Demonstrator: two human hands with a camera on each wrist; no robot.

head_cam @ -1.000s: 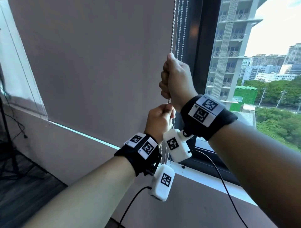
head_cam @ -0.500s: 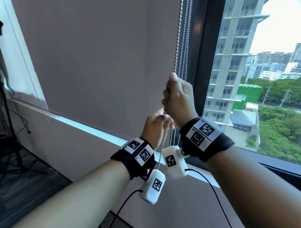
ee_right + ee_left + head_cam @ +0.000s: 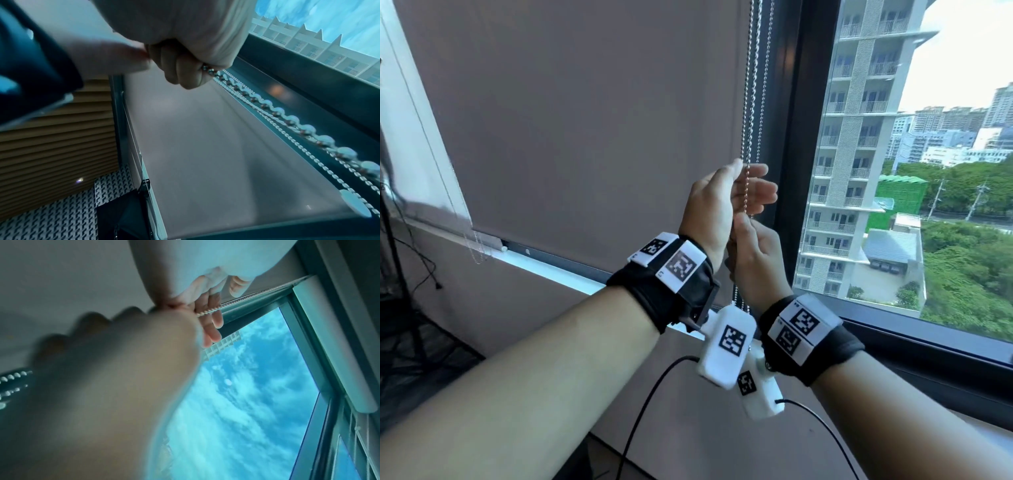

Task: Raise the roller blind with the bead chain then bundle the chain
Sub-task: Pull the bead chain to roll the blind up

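Chain: the silver metal bead chain [image 3: 751,102] hangs in several strands at 12 o'clock from both hands, along the right edge of the grey-brown fabric roller blind [image 3: 585,120]; one strand runs down across the left palm into the right fist.
Left hand [image 3: 719,205]: uppermost, fingers [image 3: 756,190] loosely spread and pointing to 3 o'clock, the strand lying against them, not clamped; the left wrist view shows the same relaxed fingers with beads crossing them.
Right hand [image 3: 756,263]: just below, at 5 o'clock from the left one and touching it, curled round the strand; the right wrist view shows the beads leaving the closed fist [image 3: 185,48].
Blind: lowered, its bottom bar [image 3: 493,245] just above the pale sill [image 3: 558,274].
Surroundings: dark window frame [image 3: 791,154] at 3 o'clock of the chain; a tall pale tower block [image 3: 859,154] and green trees [image 3: 962,274] outside; black cables [image 3: 640,411] trail from the white wrist cameras [image 3: 726,342].
Obstruction: the left hand hides part of the strand.
Change: half a second ago the right hand gripped high and the left low; now the order is reversed, and the left has opened.
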